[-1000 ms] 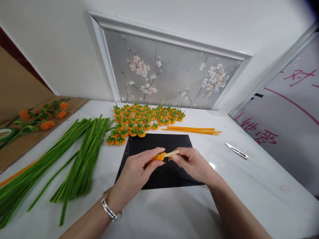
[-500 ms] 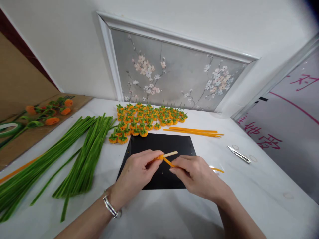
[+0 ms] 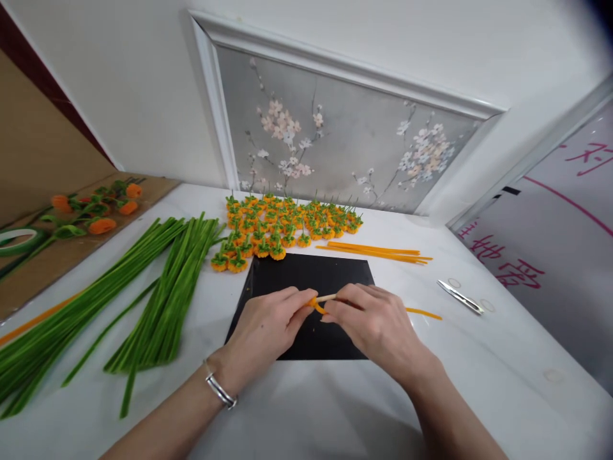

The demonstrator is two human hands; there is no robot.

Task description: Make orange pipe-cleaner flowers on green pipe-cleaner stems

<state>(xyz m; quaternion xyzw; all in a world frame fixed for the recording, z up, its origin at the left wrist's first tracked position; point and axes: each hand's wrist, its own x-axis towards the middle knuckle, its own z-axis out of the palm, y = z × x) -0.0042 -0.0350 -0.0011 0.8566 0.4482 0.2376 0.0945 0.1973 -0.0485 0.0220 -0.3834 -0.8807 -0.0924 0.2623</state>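
Over the black mat [image 3: 306, 275], my left hand [image 3: 271, 322] pinches a thin wooden stick [image 3: 327, 298] where orange pipe cleaner is coiled round it. My right hand [image 3: 378, 322] is closed on the orange pipe cleaner [image 3: 424, 313], whose loose tail sticks out past the hand to the right. The right fingers also cover the stick's free end. Most of the coil is hidden under my left fingers.
Beyond the mat stand several small orange-and-green pipe-cleaner pieces [image 3: 287, 223]. Orange pipe cleaners [image 3: 378, 252] and metal snips [image 3: 460, 297] lie right. Green pipe cleaners [image 3: 163, 300] are piled left, near green tape [image 3: 23, 246] and orange flowers [image 3: 102, 225] on a brown board.
My right hand has moved up and round to the stick's free end, which showed before. The orange tail now reaches farther right. My left hand keeps its pinch.
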